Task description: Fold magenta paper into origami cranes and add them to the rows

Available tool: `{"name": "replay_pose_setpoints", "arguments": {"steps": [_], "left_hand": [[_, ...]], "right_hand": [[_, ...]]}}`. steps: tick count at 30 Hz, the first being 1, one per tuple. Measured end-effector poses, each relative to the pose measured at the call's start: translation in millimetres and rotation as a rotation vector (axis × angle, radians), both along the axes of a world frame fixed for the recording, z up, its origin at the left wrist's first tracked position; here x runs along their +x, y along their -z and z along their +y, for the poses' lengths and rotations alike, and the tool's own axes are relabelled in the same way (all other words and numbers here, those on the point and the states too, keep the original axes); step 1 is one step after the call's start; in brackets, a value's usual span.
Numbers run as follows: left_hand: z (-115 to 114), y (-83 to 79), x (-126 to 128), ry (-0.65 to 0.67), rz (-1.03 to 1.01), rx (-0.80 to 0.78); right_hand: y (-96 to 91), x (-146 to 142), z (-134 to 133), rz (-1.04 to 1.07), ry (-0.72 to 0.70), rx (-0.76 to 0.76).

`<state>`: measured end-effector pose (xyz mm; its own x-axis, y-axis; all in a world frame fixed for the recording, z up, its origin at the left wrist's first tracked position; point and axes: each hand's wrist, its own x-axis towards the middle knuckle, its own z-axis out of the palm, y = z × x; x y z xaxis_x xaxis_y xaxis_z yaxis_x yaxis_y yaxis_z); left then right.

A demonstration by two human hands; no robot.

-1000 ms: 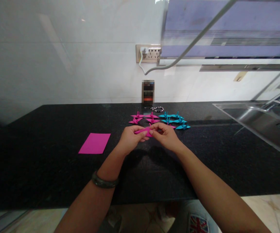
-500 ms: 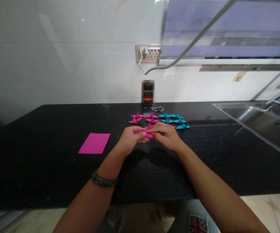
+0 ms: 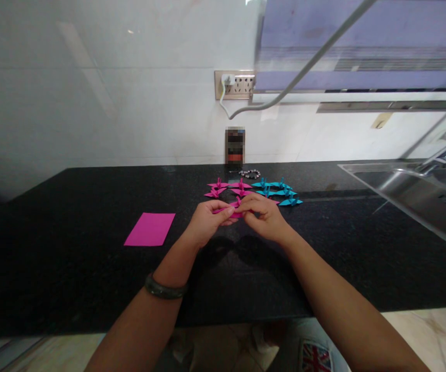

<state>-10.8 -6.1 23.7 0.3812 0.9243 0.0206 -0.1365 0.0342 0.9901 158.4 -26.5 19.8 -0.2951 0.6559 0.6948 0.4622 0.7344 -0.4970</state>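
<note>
Between my two hands is a small piece of folded pink paper (image 3: 237,215), mostly covered by fingers. My left hand (image 3: 208,221) pinches its left side, thumb on top. On the other side my right hand (image 3: 265,217) is closed on the paper, fingertips close to the left thumb. Just beyond the hands stand several pink paper cranes (image 3: 240,192), one partly hidden behind the fingers. Several blue paper cranes (image 3: 286,192) are grouped to their right. A flat pink paper sheet (image 3: 150,229) lies left of my left hand.
Everything rests on a black countertop (image 3: 72,279). A beaded bracelet (image 3: 250,174) lies behind the cranes, near a blurred upright phone-like object (image 3: 235,145) against the wall. A metal sink (image 3: 432,199) is at the right. A cable (image 3: 285,93) hangs from the socket (image 3: 242,85).
The right fingers and the folded paper have shifted very slightly between the hands, with less pink showing below the fingertips. The cranes and the flat sheet stay in place.
</note>
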Motion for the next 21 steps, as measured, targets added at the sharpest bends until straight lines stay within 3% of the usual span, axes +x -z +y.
{"name": "replay_pose_setpoints", "arguments": {"steps": [4, 11, 21], "left_hand": [[0.4, 0.4, 0.6, -0.028, 0.014, 0.124], [-1.9, -4.9, 0.3, -0.107, 0.138, 0.325], [-3.8, -5.3, 1.8, -0.084, 0.055, 0.265]], "right_hand": [[-0.1, -2.3, -0.8, 0.02, 0.06, -0.08], [-4.4, -3.2, -2.9, 0.007, 0.004, -0.089], [-1.5, -3.2, 0.2, 0.084, 0.013, -0.111]]}}
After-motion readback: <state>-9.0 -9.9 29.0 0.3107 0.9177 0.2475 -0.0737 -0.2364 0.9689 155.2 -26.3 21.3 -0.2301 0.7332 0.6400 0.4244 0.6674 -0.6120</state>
